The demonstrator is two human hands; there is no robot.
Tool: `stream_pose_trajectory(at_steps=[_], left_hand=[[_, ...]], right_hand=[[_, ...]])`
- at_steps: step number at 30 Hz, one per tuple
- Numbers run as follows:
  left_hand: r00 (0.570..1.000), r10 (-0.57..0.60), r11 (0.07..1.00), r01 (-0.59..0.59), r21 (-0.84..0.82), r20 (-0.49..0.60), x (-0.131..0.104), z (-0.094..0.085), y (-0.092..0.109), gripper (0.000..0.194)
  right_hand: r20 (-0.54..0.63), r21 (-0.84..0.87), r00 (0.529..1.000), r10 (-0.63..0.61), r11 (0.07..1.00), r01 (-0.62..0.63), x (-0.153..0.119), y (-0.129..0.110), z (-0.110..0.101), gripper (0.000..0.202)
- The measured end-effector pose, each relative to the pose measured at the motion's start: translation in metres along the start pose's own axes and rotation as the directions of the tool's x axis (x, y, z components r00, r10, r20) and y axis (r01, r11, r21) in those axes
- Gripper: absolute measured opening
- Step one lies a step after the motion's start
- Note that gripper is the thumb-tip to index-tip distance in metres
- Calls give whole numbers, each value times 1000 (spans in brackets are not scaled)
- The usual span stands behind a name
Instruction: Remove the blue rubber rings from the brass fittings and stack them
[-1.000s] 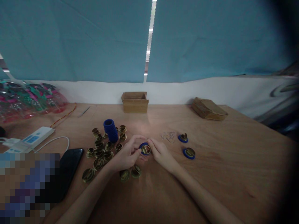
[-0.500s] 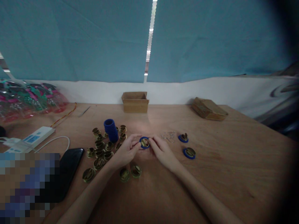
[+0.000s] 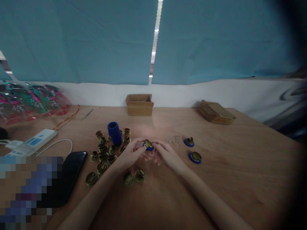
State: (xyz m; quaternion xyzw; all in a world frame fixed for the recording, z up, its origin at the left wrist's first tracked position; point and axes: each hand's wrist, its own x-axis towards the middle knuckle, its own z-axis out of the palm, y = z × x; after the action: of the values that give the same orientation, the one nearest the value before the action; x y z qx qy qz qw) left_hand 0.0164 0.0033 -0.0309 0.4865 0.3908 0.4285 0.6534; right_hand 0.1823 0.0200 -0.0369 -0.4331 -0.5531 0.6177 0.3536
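Between my two hands is a round gold-coloured metal piece (image 3: pixel 148 143) seated in a blue ring (image 3: pixel 150 149). My left hand (image 3: pixel 131 154) pinches it at the left edge, with the thumb on the rim. From the other side my right hand (image 3: pixel 169 156) grips the right edge, its fingers curled underneath. Left of the hands stands a stack of blue rings (image 3: pixel 115 133), with several loose gold-coloured pieces (image 3: pixel 103 166) around it. Two more gold pieces (image 3: pixel 134 177) lie just below my left hand. On the right, two blue-ringed gold pieces (image 3: pixel 195 157) rest on the table.
Small clear or metallic bits (image 3: pixel 174 139) lie past my right hand. An open cardboard box (image 3: pixel 139 108) and another carton (image 3: pixel 216 112) stand at the back. At left are a black phone (image 3: pixel 72 172), a power strip (image 3: pixel 39 140), a cable, tweezers (image 3: pixel 87 114) and plastic-wrapped goods (image 3: pixel 33 102).
The blue-ringed gold piece has tipped in my hands, so the gold part now shows raised above the ring. More curled fingers show beneath it. The things on the table stay put.
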Motion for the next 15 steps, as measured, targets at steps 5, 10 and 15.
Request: stream_pose_trajectory(at_steps=[5,10,15], left_hand=[[1000,-9,999,8,-32,-21,0,-3,0,41],[1000,10,999,-9,-32,12,0,-6,-2,39],[997,39,999,-37,-33,59,-2,-5,1,43]], right_hand=[[72,66,995,70,995,-75,-5,-2,0,37],[12,97,999,40,994,-41,-6,-1,3,32],[31,164,1000,6,986,-11,-4,2,4,31]])
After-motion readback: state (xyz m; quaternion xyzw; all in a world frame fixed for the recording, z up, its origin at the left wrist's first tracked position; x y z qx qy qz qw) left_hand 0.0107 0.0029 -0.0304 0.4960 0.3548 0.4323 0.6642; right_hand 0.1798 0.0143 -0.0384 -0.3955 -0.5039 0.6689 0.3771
